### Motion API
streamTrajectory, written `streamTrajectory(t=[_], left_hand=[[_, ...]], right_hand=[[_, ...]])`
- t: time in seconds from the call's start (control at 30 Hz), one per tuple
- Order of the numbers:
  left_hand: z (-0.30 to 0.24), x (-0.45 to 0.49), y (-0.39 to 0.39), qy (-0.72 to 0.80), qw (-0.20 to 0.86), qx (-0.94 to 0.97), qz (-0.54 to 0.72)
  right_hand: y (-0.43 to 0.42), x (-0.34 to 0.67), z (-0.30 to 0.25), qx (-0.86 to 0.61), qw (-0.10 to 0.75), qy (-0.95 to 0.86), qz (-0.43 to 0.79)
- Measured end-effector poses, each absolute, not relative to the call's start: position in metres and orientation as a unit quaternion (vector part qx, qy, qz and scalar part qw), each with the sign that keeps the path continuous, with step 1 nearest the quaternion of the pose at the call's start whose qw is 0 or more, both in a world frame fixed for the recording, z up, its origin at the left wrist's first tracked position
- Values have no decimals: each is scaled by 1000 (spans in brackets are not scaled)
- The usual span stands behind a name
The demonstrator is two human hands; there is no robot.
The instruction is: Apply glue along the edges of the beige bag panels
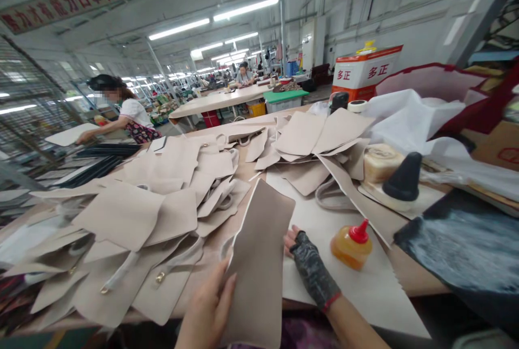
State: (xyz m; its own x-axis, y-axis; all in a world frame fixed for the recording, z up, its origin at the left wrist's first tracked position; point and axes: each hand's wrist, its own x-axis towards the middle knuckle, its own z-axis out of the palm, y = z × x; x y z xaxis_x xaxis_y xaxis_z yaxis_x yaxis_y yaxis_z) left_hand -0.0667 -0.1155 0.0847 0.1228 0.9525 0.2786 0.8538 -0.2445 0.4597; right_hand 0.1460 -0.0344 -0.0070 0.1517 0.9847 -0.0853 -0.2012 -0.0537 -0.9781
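Tan worktable | smooth, round-cornered taupe panel | left hand gripping its edge | fingerless-gloved right hand loosely spread alongside

The held panel is looking matt and leather-like, the bottle is showing glossy translucent plastic, the glove is resembling knitted cloth, and a clasp is gleaming like metal.

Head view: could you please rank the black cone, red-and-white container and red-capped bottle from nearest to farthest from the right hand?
1. Red-capped bottle, just to the right.
2. Black cone, farther right, beyond it.
3. Red-and-white container, at the back.
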Motion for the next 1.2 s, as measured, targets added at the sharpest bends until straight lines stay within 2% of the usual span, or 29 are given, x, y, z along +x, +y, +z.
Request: streamTrajectory(t=[0.1,0.17,0.3,0.4,0.63,0.8,0.97,1.2], left_hand=[[84,-72,-120,615,66,735,277],[78,-74,-120,626,12,735,263],[62,-70,-120,592,-118,754,257],[53,-60,-122,532,-167,784,272],[47,-49,-133,498,-132,818,256],[43,-47,-139,512,-111,813,253],[48,-42,-135,523,-125,801,264],[66,-33,-103,578,-140,766,246]], right_hand=[[-34,141,20,-445,564,-428,549],[-41,138,35,-429,570,-458,531],[-53,138,50,-444,563,-512,473],[-51,140,51,-493,547,-530,420],[-30,152,47,-586,511,-569,267],[-14,160,47,-607,497,-575,231],[-21,151,46,-582,493,-591,265],[-85,108,11,-575,464,-575,352]])
